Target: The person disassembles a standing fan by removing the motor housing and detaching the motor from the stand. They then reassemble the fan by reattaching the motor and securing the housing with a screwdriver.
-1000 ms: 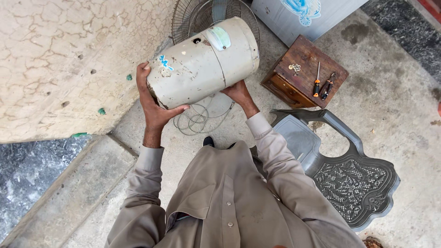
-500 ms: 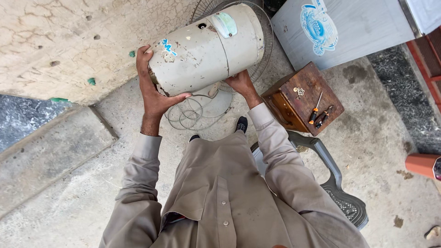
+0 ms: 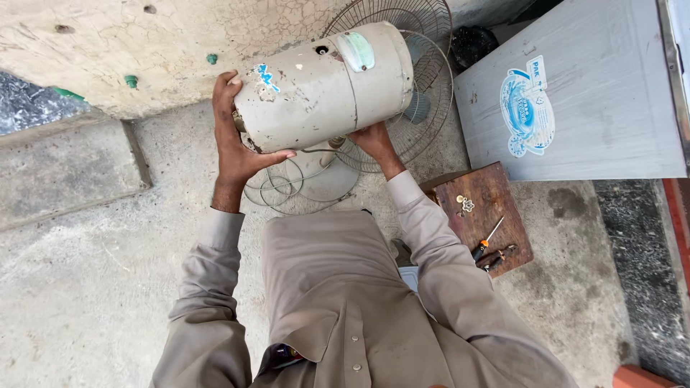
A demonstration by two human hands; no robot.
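Your left hand (image 3: 233,136) clasps the near end of a dirty off-white metal cylinder (image 3: 323,86), fingers curled under its rim, while your right hand (image 3: 372,140) grips it from beneath near the middle. You hold the cylinder lying sideways above a round wire fan guard (image 3: 424,86), with a brown wooden box (image 3: 489,208) carrying screwdrivers (image 3: 487,248) to your right

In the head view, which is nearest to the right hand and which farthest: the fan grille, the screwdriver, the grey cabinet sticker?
From the right hand:
1. Fan grille, directly behind the hand.
2. Screwdriver, lower right on the wooden board.
3. Cabinet sticker, far right.
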